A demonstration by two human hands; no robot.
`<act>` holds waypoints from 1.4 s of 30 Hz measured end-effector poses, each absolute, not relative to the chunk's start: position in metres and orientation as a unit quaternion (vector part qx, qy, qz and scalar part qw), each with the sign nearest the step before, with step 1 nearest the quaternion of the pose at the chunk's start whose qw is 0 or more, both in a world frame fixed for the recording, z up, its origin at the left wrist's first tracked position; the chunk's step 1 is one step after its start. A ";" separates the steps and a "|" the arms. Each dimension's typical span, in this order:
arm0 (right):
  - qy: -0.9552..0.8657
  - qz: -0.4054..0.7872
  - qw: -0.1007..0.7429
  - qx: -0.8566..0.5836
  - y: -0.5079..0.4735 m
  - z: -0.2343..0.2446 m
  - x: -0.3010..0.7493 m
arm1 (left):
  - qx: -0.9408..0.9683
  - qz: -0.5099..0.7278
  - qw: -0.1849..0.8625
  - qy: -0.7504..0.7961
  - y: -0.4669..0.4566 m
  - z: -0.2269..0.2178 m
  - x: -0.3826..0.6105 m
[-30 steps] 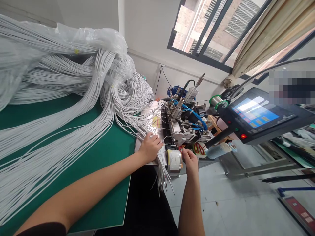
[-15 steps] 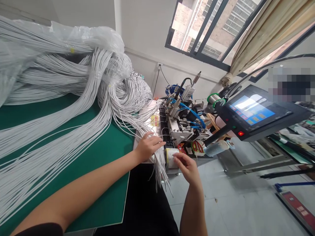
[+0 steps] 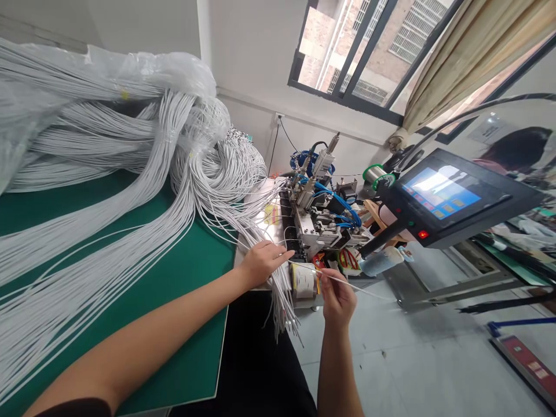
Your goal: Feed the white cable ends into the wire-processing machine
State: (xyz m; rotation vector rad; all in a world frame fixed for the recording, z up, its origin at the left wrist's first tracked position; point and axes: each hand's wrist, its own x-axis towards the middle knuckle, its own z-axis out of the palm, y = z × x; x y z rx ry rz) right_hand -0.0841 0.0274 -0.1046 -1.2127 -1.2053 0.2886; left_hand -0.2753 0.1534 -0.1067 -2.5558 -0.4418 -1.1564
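In the head view, my left hand (image 3: 264, 263) lies closed over a bundle of thin white cables (image 3: 282, 295), at the table's right end. The loose cable ends hang below it, over the edge. My right hand (image 3: 337, 298) pinches a single white cable (image 3: 362, 288) between thumb and fingers. That cable runs from near my left fingertips, across my right hand, and its free end sticks out to the right. Just beyond the hands stands a bench machine (image 3: 319, 211) with metal cylinders and blue air tubes.
Long white cable bundles (image 3: 143, 255), partly wrapped in clear plastic (image 3: 174, 66), cover the green table (image 3: 191, 347). A lit control screen (image 3: 447, 191) on an arm and a solder wire spool (image 3: 376, 174) stand to the right. Another person's head (image 3: 516, 150) shows behind the screen.
My right hand has moved slightly right and now holds a single cable stretched out from the bundle. The left hand stays on the bundle, almost unmoved.
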 end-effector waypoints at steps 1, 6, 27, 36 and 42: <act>-0.521 0.135 0.648 -0.539 0.028 -0.105 -0.083 | -0.896 -0.394 0.147 -0.144 0.154 -0.106 -0.275; -0.591 0.173 0.568 -0.546 0.037 -0.104 -0.086 | -0.900 -0.400 0.151 -0.081 0.155 -0.106 -0.276; -0.488 0.327 0.561 -0.583 0.035 -0.103 -0.086 | -0.898 -0.401 0.174 -0.055 0.153 -0.103 -0.273; -0.397 0.145 0.642 -0.639 0.041 -0.114 -0.075 | -0.892 -0.415 0.174 -0.048 0.153 -0.102 -0.275; -0.400 0.165 0.653 -0.622 0.043 -0.114 -0.080 | -0.898 -0.395 0.176 -0.082 0.151 -0.104 -0.274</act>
